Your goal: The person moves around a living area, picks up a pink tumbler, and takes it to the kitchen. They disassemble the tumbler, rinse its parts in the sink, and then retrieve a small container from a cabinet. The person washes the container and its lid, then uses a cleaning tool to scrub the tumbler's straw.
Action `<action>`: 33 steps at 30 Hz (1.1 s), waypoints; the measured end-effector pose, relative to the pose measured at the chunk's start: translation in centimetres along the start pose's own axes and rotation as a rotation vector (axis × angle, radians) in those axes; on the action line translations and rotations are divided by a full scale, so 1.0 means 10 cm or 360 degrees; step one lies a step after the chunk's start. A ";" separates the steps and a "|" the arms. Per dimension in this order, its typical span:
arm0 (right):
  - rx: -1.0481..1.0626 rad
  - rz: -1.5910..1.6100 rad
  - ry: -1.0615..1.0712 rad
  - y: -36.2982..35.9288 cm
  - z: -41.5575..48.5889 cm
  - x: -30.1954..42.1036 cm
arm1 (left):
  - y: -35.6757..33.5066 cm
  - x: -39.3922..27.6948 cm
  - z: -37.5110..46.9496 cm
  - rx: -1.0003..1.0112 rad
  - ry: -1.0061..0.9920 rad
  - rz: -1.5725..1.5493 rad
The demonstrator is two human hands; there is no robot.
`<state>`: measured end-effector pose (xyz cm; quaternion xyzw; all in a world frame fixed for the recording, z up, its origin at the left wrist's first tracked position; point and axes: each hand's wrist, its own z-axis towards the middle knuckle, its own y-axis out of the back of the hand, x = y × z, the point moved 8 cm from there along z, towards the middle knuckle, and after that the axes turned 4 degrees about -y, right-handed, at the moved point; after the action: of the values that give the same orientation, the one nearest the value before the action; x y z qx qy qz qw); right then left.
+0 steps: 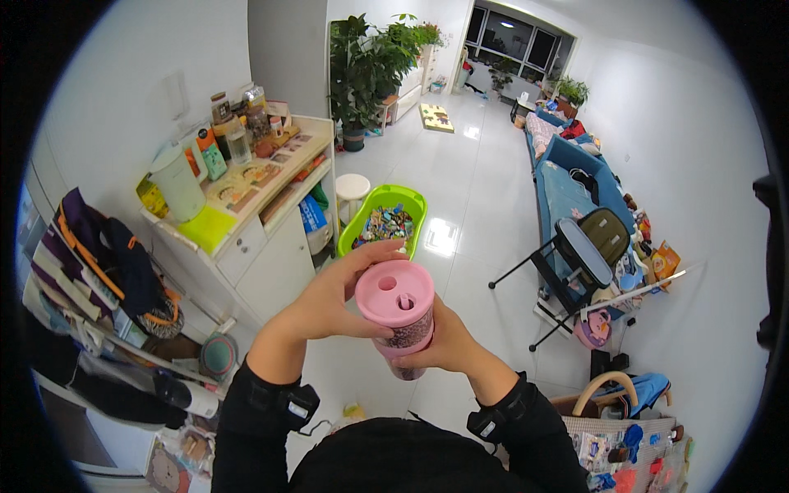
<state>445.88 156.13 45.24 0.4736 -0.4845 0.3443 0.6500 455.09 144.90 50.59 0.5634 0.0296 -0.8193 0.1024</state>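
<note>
A tumbler with a pink lid [394, 293] and a dark patterned body is held upright in front of me, above the tiled floor. The lid has a round hole and a second opening with a small pink piece in it. My left hand [336, 296] wraps the upper left side, its thumb across the front just below the lid. My right hand [447, 342] grips the lower right side around the pink band, thumb in front. Some fingers of both hands are hidden behind the tumbler.
A white cabinet [280, 262] with a kettle [175, 182] and jars stands at left. Ahead on the floor are a green tub [421, 212] of small toys and a white stool [352, 186]. A high chair [582, 252] and blue sofa [558, 185] stand at right.
</note>
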 end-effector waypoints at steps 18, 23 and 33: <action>-0.0048 -0.0209 0.0461 0.39 2.95 -0.25 | 1.97 0.27 1.37 -0.0638 -0.0197 0.1378; 0.0501 0.0087 0.0448 0.40 3.83 -0.21 | 2.67 0.38 1.69 -0.0777 -0.0108 0.0926; 0.0461 -0.0348 0.0543 0.16 5.04 -0.20 | 3.52 0.42 1.74 -0.1801 0.0186 0.1665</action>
<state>428.52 108.81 47.89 0.5465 -0.2592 0.4128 0.6810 444.79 107.11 55.34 0.4082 0.1792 -0.4934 0.7469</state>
